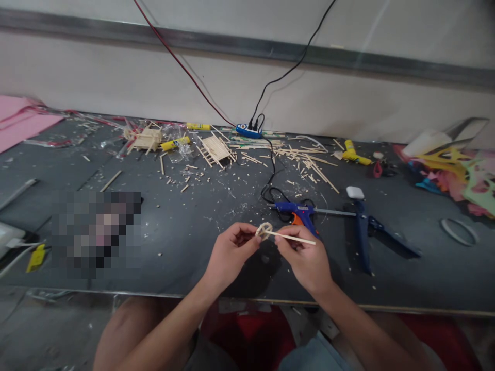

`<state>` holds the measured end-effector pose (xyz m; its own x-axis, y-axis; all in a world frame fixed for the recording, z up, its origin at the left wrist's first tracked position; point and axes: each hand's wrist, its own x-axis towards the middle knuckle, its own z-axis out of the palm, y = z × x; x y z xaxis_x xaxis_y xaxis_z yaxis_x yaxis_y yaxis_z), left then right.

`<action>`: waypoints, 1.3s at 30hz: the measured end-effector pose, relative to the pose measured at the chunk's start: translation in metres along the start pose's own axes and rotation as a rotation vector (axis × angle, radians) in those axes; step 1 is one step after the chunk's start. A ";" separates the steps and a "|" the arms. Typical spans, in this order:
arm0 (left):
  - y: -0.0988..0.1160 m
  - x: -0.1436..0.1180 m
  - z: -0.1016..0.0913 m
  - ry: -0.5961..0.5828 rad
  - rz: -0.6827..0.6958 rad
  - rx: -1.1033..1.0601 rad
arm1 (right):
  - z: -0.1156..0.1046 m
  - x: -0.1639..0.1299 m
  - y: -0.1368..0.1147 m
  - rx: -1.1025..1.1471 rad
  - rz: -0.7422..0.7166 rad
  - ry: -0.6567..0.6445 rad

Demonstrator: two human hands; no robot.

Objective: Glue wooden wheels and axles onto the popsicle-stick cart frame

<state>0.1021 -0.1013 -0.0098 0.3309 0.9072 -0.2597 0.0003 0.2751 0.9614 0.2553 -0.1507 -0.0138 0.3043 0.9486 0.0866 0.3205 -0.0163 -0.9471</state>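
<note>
Just in front of the blue hot-glue gun (299, 212), the left hand (228, 252) pinches a small pale wooden wheel (264, 230); the right hand (305, 260) grips its thin wooden stick (294, 238), above the dark grey desk (185, 221).

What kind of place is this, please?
Probably a hobby or craft workbench. The dark tabletop is strewn with thin wooden sticks, a blue and orange hot-glue gun lies plugged in, and a small stick-built frame sits near the wall.
</note>
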 end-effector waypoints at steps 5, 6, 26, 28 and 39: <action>0.000 0.000 0.000 0.009 0.010 0.010 | 0.000 0.000 0.000 -0.006 -0.014 0.004; -0.001 0.000 0.000 0.008 0.015 0.019 | 0.000 0.000 0.000 -0.006 -0.020 0.006; -0.001 0.000 0.000 0.002 0.036 0.049 | 0.000 0.000 0.004 0.010 -0.052 0.008; -0.001 0.000 0.000 0.003 0.034 0.050 | 0.000 0.000 0.004 0.017 -0.054 0.009; 0.000 -0.001 0.001 0.004 0.025 0.067 | 0.001 0.000 0.003 -0.008 -0.068 0.014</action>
<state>0.1022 -0.1028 -0.0092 0.3282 0.9148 -0.2353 0.0550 0.2301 0.9716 0.2553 -0.1506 -0.0167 0.2940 0.9432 0.1547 0.3478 0.0452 -0.9365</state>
